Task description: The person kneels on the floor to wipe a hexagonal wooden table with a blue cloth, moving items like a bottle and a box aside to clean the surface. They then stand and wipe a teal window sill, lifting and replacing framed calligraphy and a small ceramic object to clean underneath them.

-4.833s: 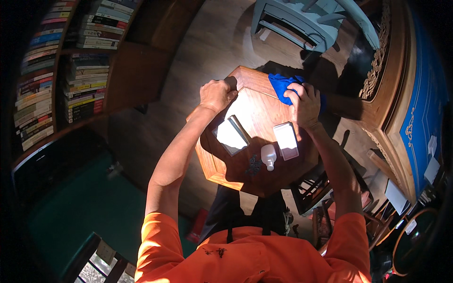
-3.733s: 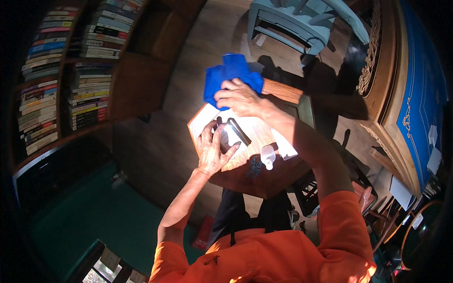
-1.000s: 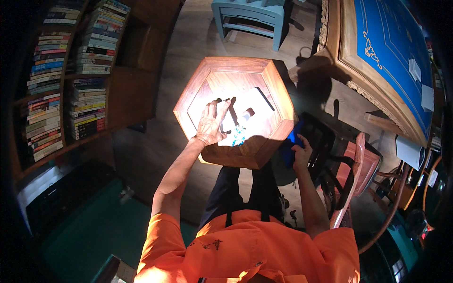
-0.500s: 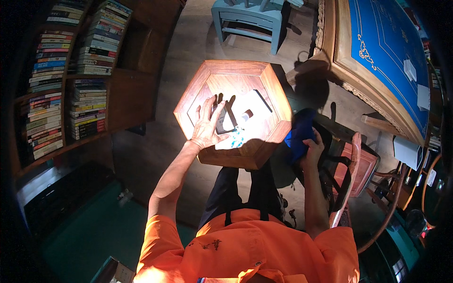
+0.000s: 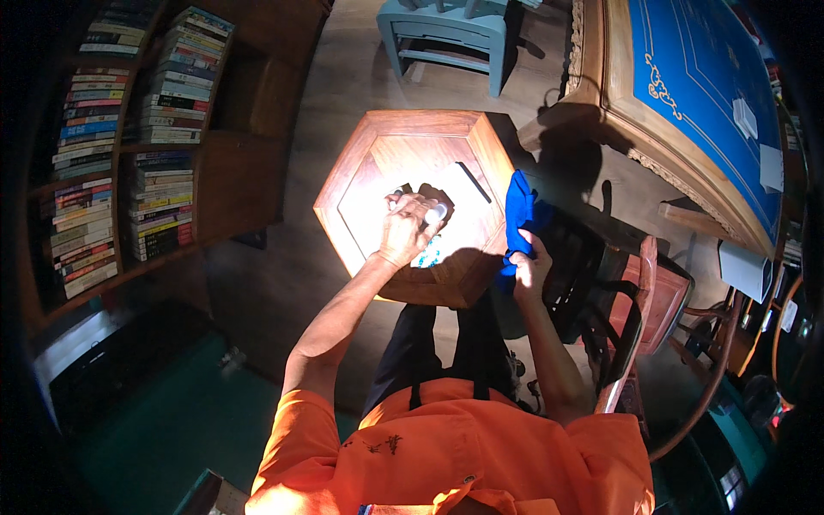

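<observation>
Your left hand (image 5: 403, 233) bends over the table (image 5: 421, 123) while your right hand (image 5: 530, 268) grips the cloth (image 5: 519, 210) beside it.
Your left forearm slants forward and inward, back of the hand up, fingers curled in at the bottle (image 5: 436, 212); whether they grip it, you cannot tell from here. Your right forearm leans slightly inward, its fingers closed on the cloth, which spreads forward from them along the table's right edge; touching or apart is unclear. The beads (image 5: 429, 254) lie just nearer you than the left fingertips, the box (image 5: 474, 182) beyond them to the right. The brown chair (image 5: 635, 318) stands right of your right fingers, the blue chair (image 5: 442, 33) well ahead of both hands, the bookshelf (image 5: 245, 180) well left.
</observation>
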